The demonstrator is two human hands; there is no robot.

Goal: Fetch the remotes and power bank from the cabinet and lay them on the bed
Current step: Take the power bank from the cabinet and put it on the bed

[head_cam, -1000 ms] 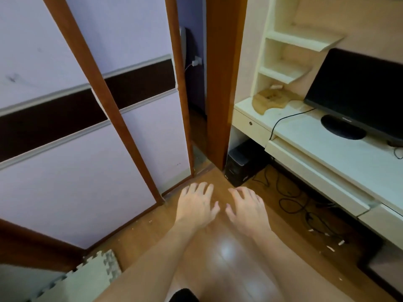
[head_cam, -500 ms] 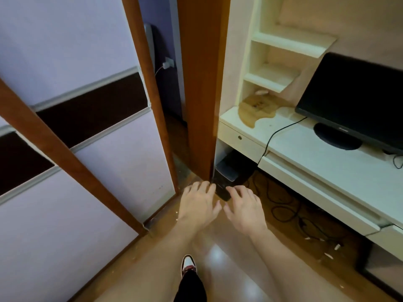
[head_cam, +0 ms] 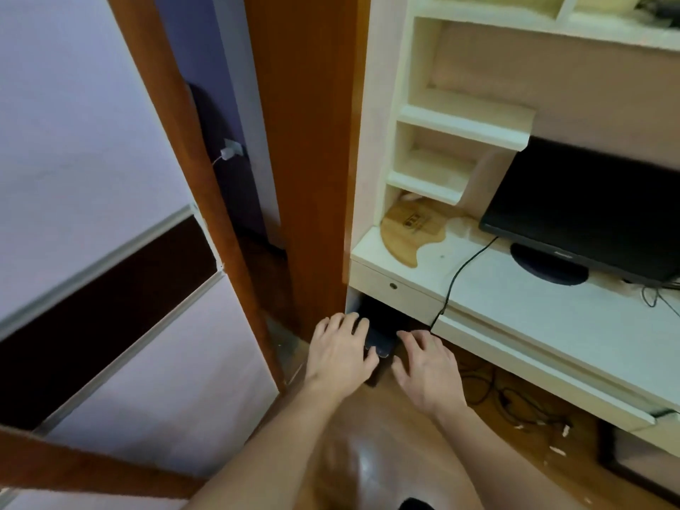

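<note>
My left hand (head_cam: 340, 357) and my right hand (head_cam: 427, 369) are stretched out side by side, palms down, fingers spread, holding nothing. They hover over the wooden floor in front of a white desk unit (head_cam: 552, 311) with cream shelves (head_cam: 463, 123). No remotes or power bank can be made out. A dark item sits on the top shelf at the far right (head_cam: 658, 5), too blurred to name. A sliding wardrobe door (head_cam: 110, 252) with a dark band fills the left.
A black monitor (head_cam: 596, 211) stands on the desk, with a wooden board (head_cam: 412, 230) beside it. A black computer case (head_cam: 379, 336) sits under the desk, cables (head_cam: 515, 403) trail on the floor. A brown door frame (head_cam: 312, 160) stands ahead; a charger (head_cam: 230, 150) is plugged in behind.
The view has advanced toward the desk and tilted up, showing more shelves. The wardrobe door has slid left in view. Both hands stay open, now in front of the computer case.
</note>
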